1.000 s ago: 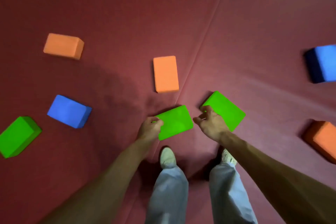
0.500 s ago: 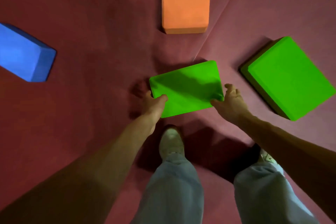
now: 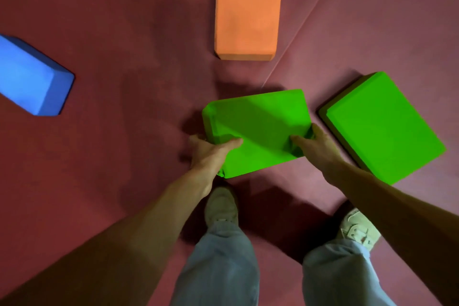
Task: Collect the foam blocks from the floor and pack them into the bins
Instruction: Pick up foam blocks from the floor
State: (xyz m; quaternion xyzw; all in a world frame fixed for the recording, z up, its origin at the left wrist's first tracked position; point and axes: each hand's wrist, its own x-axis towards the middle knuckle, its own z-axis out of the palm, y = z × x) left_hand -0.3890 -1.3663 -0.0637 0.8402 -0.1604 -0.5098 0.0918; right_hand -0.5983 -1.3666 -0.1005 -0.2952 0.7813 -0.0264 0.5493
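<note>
i have the nearer green foam block (image 3: 258, 129) between both hands, straight ahead of my feet. the left hand (image 3: 211, 150) grips its near left corner, thumb lying across the top face and fingers curled round the end. the right hand (image 3: 314, 144) grips the near right corner the same way, thumb on top and fingers wrapped over the right edge. the block sits tilted, its left end face showing, and i cannot tell whether it is clear of the floor mat (image 3: 124, 32).

just right of it, apart by a narrow strip of mat, a second green foam block (image 3: 382, 126) lies flat and turned at an angle. an orange foam block (image 3: 248, 7) lies flat farther ahead, running off the top of the view. a blue foam block (image 3: 29, 77) lies well apart to the left, cut by the frame edge.

a seam (image 3: 298, 40) in the maroon mat runs diagonally from the upper right down toward the held block. open mat stretches between the blue block and my left hand. my left shoe (image 3: 221, 206) stands just below the held block, and my right shoe (image 3: 360, 228) is off to the right; the marking on its side is too blurred to read.
</note>
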